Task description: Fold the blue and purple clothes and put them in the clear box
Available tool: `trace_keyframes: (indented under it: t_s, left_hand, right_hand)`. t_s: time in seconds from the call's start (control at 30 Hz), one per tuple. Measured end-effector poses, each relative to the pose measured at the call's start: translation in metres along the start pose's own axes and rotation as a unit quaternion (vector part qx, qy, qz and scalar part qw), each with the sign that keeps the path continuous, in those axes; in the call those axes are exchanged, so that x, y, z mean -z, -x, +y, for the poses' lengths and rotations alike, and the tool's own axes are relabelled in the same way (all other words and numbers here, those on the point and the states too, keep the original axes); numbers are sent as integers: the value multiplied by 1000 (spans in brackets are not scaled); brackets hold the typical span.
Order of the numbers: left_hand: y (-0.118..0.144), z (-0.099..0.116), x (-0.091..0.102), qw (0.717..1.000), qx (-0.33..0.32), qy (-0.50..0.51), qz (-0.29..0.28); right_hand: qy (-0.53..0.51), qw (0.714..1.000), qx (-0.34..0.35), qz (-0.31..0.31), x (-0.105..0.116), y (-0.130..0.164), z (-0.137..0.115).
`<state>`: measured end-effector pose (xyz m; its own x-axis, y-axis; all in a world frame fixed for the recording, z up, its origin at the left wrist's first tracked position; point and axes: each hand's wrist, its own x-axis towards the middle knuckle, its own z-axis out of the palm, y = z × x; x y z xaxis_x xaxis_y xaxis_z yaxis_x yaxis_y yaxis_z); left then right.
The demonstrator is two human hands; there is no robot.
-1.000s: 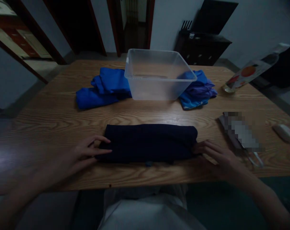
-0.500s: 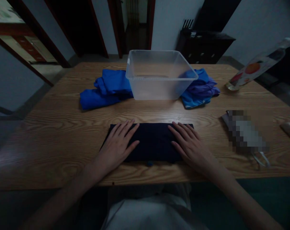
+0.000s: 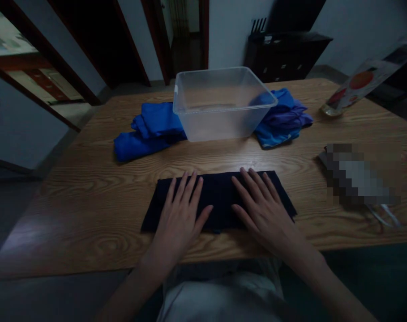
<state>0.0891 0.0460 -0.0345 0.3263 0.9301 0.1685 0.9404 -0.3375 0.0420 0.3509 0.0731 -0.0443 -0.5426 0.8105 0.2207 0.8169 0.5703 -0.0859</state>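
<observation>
A dark navy folded cloth [image 3: 220,190] lies flat near the front edge of the wooden table [image 3: 89,188]. My left hand [image 3: 181,212] rests palm down on its left half, fingers spread. My right hand [image 3: 260,208] lies palm down on its right half, fingers also apart. Neither hand grips anything. Behind the cloth stands a clear plastic tub [image 3: 221,103], which looks empty.
A bright blue garment [image 3: 146,129] lies left of the tub and a blue and purple bundle [image 3: 284,118] lies to its right. A printed bottle [image 3: 364,82] lies at the far right. A blurred object [image 3: 357,174] sits at the right edge. Dark furniture stands behind the table.
My hands moved from the ends of the dark cloth onto its top and now lie closer together. The view has tilted slightly.
</observation>
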Motion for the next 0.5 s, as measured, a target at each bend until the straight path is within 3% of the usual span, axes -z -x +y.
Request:
trace_keyframes:
  t_s: [0.1,0.17,0.3,0.5]
  left_hand:
    - [-14,25,-2,1000,0,21,-2]
    - [-19,32,-8,999,4,39,-6]
    - [-14,26,-17,998,-1,60,-20]
    - [3,11,-14,997,-8,62,-36]
  right_hand:
    - [-10,1000,-7,-25,-8,-14,-26]
    - [-17,999,-16,-32,-12,-15,-30]
    - [-25,999,-10,-26,-14,-2,-15]
    - [-19,999,-26,3,-15,18,3]
